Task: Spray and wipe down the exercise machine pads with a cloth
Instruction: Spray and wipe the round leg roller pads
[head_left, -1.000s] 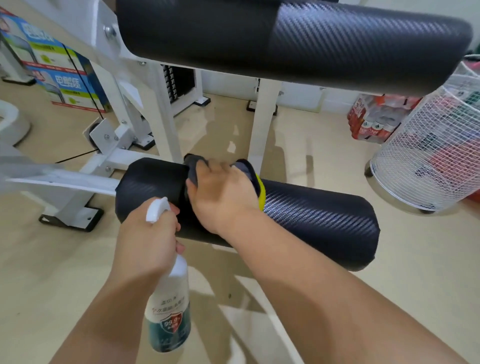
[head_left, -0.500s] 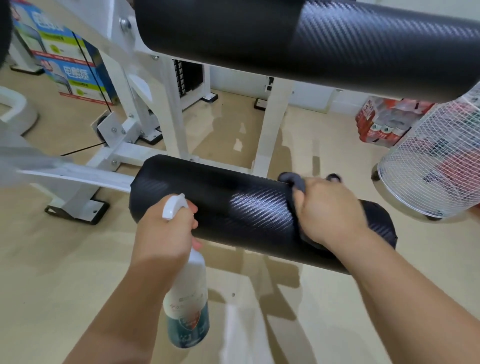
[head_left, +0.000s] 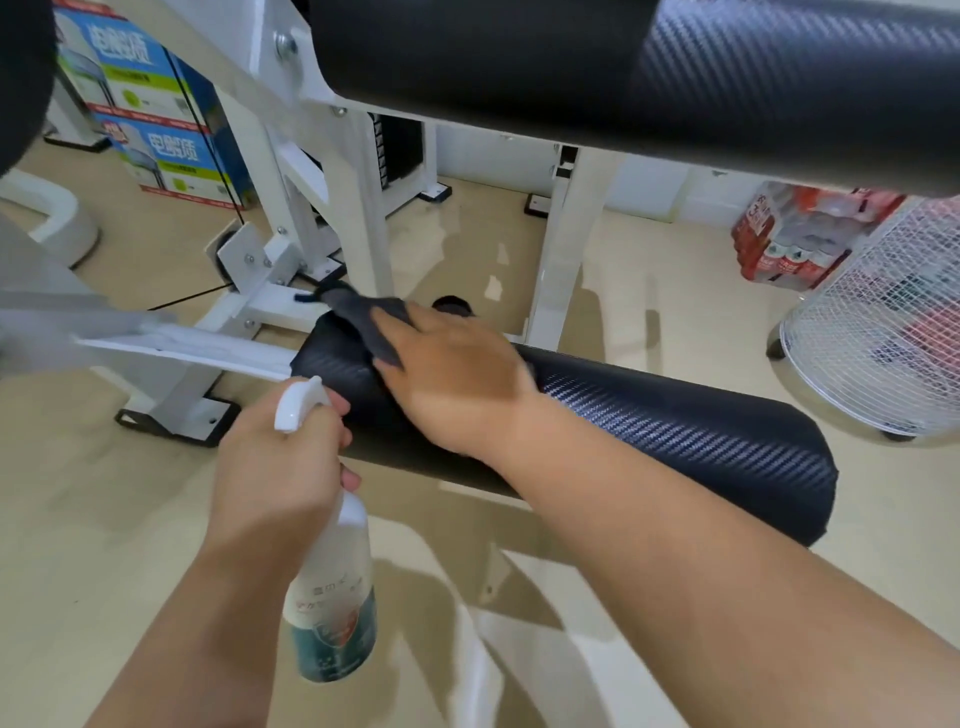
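Observation:
A black roller pad (head_left: 675, 436) lies across the middle of the view on the white machine frame (head_left: 363, 218). My right hand (head_left: 457, 384) presses a dark grey cloth (head_left: 363, 317) onto the pad's left end, its fingers curved over the cloth. Just in front of that end, my left hand (head_left: 275, 467) grips the neck of a white spray bottle (head_left: 332, 597), which hangs upright with its nozzle beside the pad. A second, larger black pad (head_left: 623, 67) runs across the top of the view.
A white wire fan guard (head_left: 878, 332) stands on the floor at the right, with a pack of red-labelled bottles (head_left: 789, 234) behind it. Blue and white boxes (head_left: 156, 130) are stacked at the back left. White frame legs and a black foot plate (head_left: 171, 421) rest on the beige floor.
My right hand has slid the cloth from the pad's right part back to its left end. My left hand and the bottle have stayed in front of the pad.

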